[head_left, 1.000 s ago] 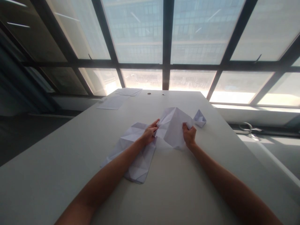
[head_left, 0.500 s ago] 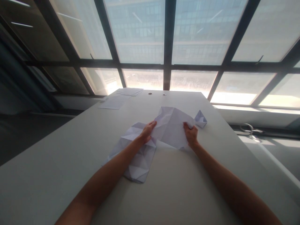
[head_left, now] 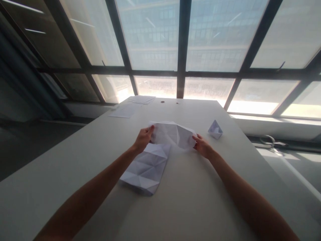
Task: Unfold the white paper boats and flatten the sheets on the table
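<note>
Between my two hands a creased white sheet of paper [head_left: 173, 133] is held up just above the table, bowed and partly blurred by motion. My left hand [head_left: 144, 136] pinches its left edge, thumb on top. At the right edge, my right hand [head_left: 202, 145] grips the sheet between thumb and fingers. Beneath and in front of my left hand lies a second sheet of paper [head_left: 147, 167], covered in fold lines and partly hidden by my left forearm. A small folded paper boat [head_left: 215, 130] stands on the table, to the right of my right hand and apart from it.
Several flat sheets of paper [head_left: 126, 110] lie at the far left of the white table [head_left: 200, 201]. Two small round spots, one a dark hole [head_left: 162, 101], show near the far edge. Large windows [head_left: 208, 36] rise behind. Metal legs [head_left: 273, 142] stand on the floor at right.
The held sheet has tilted from nearly facing me to a lower, bowed shape. My left hand has moved left and up, and my right hand has turned and shifted slightly down.
</note>
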`<state>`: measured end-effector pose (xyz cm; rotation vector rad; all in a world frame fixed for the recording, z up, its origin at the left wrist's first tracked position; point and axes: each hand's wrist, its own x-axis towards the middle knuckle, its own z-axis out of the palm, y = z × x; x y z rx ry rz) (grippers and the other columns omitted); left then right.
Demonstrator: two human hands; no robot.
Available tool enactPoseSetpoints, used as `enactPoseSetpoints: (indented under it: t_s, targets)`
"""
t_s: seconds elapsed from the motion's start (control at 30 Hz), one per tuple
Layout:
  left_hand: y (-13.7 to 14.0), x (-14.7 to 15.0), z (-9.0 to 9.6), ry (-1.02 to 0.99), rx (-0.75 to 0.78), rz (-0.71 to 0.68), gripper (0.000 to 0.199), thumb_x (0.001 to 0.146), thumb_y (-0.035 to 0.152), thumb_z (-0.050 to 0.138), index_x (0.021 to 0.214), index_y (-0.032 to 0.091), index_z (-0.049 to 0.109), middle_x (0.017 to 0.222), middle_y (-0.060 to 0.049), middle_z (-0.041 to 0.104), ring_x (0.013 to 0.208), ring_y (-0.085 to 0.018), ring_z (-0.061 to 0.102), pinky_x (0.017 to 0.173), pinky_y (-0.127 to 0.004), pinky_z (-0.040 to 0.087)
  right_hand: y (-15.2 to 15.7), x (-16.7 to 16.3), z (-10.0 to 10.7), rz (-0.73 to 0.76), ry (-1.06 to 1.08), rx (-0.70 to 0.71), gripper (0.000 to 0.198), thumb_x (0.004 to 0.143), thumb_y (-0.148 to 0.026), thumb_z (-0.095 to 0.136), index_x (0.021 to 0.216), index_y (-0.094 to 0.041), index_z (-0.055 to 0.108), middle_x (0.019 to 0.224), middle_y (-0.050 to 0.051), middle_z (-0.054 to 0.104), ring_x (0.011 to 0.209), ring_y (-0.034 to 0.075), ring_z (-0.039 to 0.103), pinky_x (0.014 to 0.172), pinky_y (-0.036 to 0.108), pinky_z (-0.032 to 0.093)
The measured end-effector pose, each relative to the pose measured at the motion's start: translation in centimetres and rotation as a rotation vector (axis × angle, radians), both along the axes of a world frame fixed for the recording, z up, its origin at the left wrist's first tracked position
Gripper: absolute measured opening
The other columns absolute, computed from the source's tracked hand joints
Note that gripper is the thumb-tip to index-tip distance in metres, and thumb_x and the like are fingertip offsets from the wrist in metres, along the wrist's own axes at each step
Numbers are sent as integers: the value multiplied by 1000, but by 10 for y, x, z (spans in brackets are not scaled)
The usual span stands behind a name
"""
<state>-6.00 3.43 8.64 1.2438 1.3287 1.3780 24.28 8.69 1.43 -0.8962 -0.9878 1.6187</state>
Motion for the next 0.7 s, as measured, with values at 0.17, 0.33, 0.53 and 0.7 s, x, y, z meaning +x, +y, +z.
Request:
enactPoseSetpoints:
  t_s: [0.17,0.33,0.53,0.7]
  targets:
    - [-62,-16,-4,194,39,97,58,77,67,65,60,13,56,51,1,50,45,-9,46,39,-19,33,-8,-21,2,-43,-75,-39,40,67,-31,77,102,-18,65,83,5,74,64,18,67,54,26,54]
    - [-129,-40,-12,129,-182,-213,48,77,50,75,105,13,63,69,-2,66,52,-14,59,48,-24,48,2,-33,10,123,-146,134,53,69,-38,79,115,-19,63,83,3,75,60,18,66,50,25,52]
    - [-153,-59,-16,-78,-212,-25,51,81,47,68,119,13,62,103,-13,72,89,-27,70,74,-36,57,29,-68,15,543,-231,199,67,70,-38,81,130,-20,59,95,6,75,67,18,69,58,29,56]
    - [-152,-81,-27,43,-187,146,58,76,41,70,126,14,59,109,-11,72,92,-26,69,74,-33,56,57,-111,19,405,-592,382,48,71,-29,78,117,-16,67,74,2,70,60,15,62,53,23,48]
